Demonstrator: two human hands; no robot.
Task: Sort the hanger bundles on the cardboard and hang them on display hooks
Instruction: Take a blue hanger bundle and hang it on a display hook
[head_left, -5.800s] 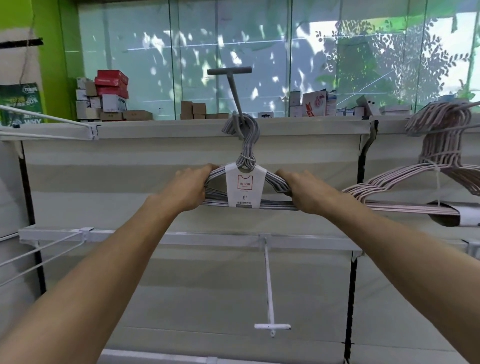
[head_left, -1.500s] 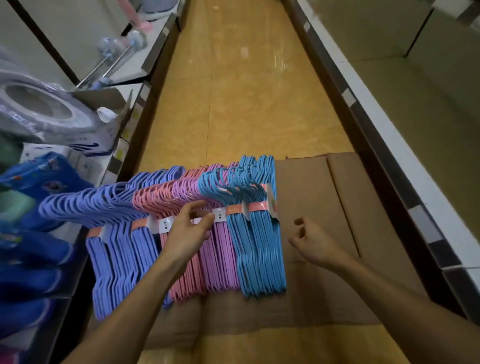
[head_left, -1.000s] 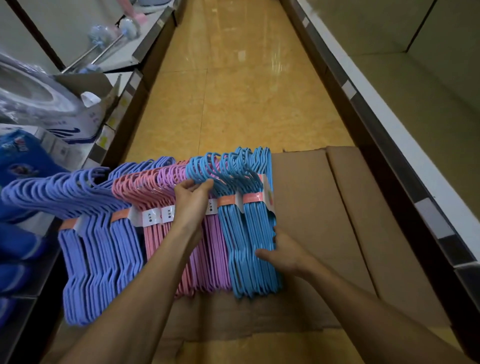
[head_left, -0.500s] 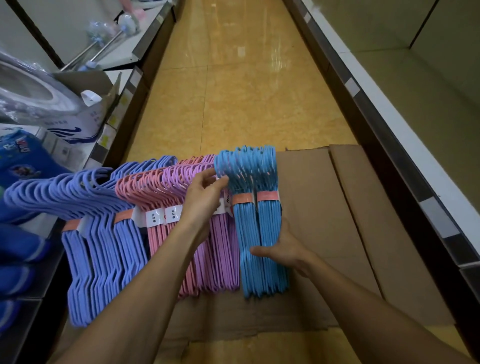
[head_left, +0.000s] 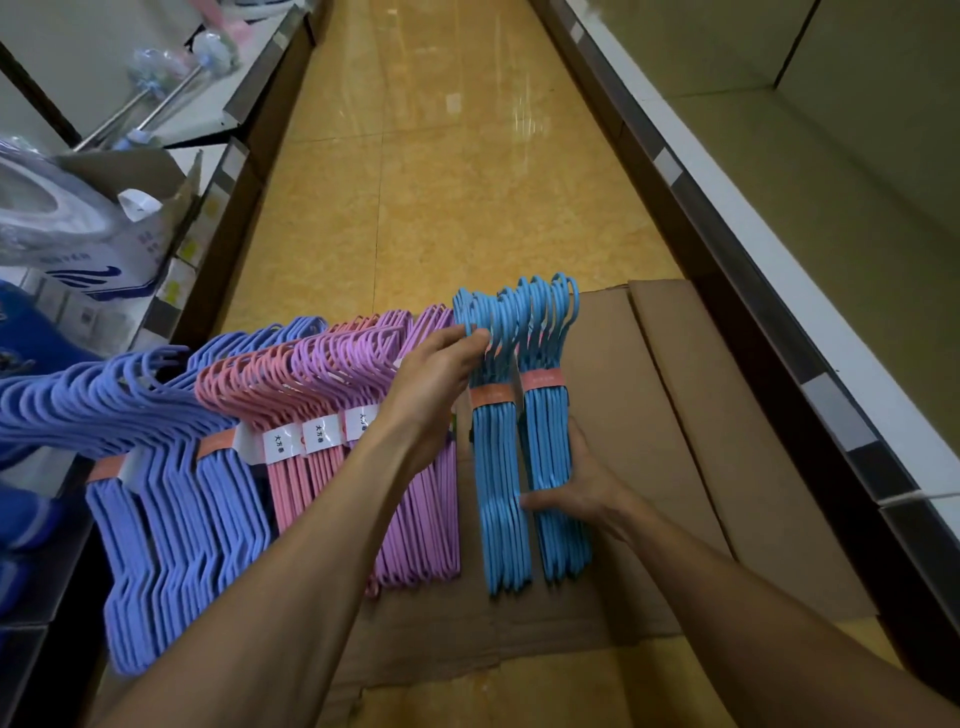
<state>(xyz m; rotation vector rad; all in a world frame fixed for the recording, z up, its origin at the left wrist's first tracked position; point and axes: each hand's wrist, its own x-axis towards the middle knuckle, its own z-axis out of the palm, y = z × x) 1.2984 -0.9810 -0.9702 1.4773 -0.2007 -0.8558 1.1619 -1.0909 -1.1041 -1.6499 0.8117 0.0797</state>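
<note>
Flattened brown cardboard (head_left: 670, 415) lies on the yellow floor. On it stand banded hanger bundles in a row: periwinkle bundles (head_left: 171, 499) at the left, pink bundles (head_left: 291, 467), lilac bundles (head_left: 421, 525), then two light-blue bundles (head_left: 524, 467) at the right, a gap apart from the lilac ones. My left hand (head_left: 436, 384) grips the hook end of the blue bundles, fingers curled over the hooks. My right hand (head_left: 587, 483) holds their lower part from the right, thumb across the front.
A low shelf unit with a dark base and white edge (head_left: 789, 291) runs along the right. At the left, shelves hold a plastic-wrapped package in an open box (head_left: 78, 228) and blue goods (head_left: 26, 332). The yellow aisle floor (head_left: 441, 171) stretches ahead.
After hanging a grey bundle on a hook, I turned down to the cardboard. Both hands took the blue bundles and shifted them right, opening a gap from the lilac ones.
</note>
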